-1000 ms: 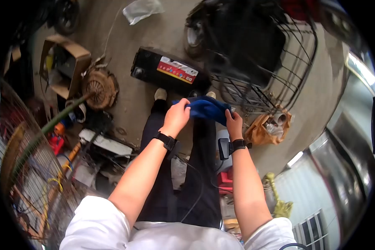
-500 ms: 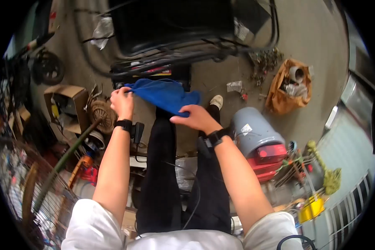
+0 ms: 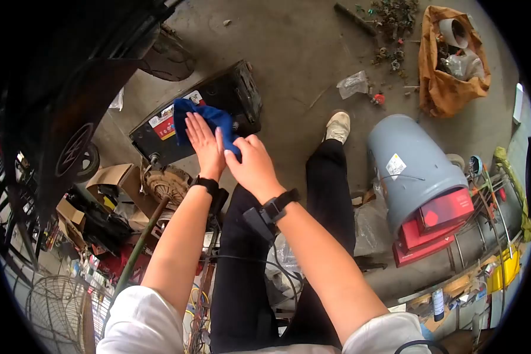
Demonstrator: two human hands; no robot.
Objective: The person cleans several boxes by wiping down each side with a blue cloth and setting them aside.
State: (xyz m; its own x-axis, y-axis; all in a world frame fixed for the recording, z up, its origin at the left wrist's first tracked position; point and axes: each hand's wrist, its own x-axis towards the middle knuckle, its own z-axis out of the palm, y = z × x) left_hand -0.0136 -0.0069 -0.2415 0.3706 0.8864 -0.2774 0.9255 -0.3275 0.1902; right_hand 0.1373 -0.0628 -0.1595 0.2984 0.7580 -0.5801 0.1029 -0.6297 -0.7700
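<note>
A bunched blue cloth [image 3: 186, 109] lies against the top of a black car battery [image 3: 171, 144] on the floor, partly covering its red and white label. My left hand [image 3: 206, 144] presses on the cloth with fingers stretched out flat. Beside it, my right hand [image 3: 252, 165] is closed around the trailing end of the cloth, close to my left palm. A black wristband sits on each wrist.
A dark panel [image 3: 59, 130] fills the upper left. A cardboard box [image 3: 121, 180] and a round metal disc [image 3: 166, 184] stand left of my arms. To the right are a grey bin [image 3: 416, 153] with red boxes [image 3: 436, 215] and a brown bag [image 3: 442, 94].
My hands have come together from a wide hold on the spread cloth. The cloth is now bunched against the battery. The view has turned, and the dark panel has swung to the left.
</note>
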